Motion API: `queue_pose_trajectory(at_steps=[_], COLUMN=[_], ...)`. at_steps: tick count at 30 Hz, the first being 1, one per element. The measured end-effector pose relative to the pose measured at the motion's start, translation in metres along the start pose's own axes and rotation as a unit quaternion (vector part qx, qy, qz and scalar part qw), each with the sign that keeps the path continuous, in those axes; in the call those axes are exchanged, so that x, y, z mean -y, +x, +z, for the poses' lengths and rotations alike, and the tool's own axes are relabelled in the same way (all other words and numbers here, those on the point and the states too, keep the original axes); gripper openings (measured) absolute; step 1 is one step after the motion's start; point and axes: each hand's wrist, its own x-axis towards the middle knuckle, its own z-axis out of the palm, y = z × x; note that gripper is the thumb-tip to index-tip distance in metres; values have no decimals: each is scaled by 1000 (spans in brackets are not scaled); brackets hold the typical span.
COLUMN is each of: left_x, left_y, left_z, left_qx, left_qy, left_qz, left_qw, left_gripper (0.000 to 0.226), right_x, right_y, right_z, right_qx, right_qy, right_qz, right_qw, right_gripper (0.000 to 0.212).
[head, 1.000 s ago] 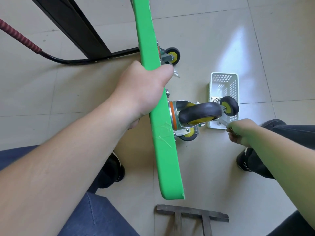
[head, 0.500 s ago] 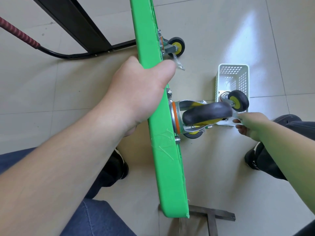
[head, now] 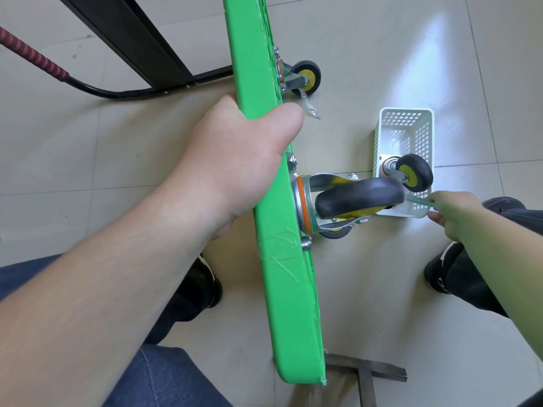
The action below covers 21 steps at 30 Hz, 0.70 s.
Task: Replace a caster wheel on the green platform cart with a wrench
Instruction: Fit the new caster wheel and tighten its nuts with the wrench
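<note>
The green platform cart (head: 282, 259) stands on its edge, underside facing right. My left hand (head: 235, 163) grips its upper edge, thumb over the top. A large black caster wheel (head: 358, 198) with an orange ring is mounted on the underside near the middle, and another caster (head: 304, 77) sits farther up. A loose spare caster (head: 412, 173) lies in the white basket (head: 393, 127). My right hand (head: 455, 214) holds a thin metal wrench (head: 418, 201) at the basket's near end, just right of the big wheel.
The cart's black handle frame (head: 132, 33) and a red-gripped bar (head: 32, 58) lie on the tiled floor at upper left. A dark metal T-shaped piece (head: 364, 374) is on the floor below the cart. My shoes (head: 440, 274) flank the cart.
The view has shifted so the cart and basket sit lower and farther right. My right hand has risen toward the basket's near end with the wrench. The left hand keeps its grip.
</note>
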Motion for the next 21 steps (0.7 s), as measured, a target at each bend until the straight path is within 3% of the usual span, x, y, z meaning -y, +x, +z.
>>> queue_pose_trajectory(at_steps=[11,17,21], left_x=[-1,-1,0], left_y=[-2,-1,-1], left_z=[-1,-1,-1], left_qx=[7,3,6], left_qy=[8,3,0], left_qz=[-4,-5,-6], left_qw=[1000,1000,1000], left_gripper=[28,31,49], right_x=[-1,-12,-18], right_y=[-8,-14,-15], right_z=[2,0,2], right_qx=[16,-25,-59], right_qy=[-18,-181,-320], right_qz=[-37,-79,-129], right_qw=[999,980,937], right_gripper=[70,70,68])
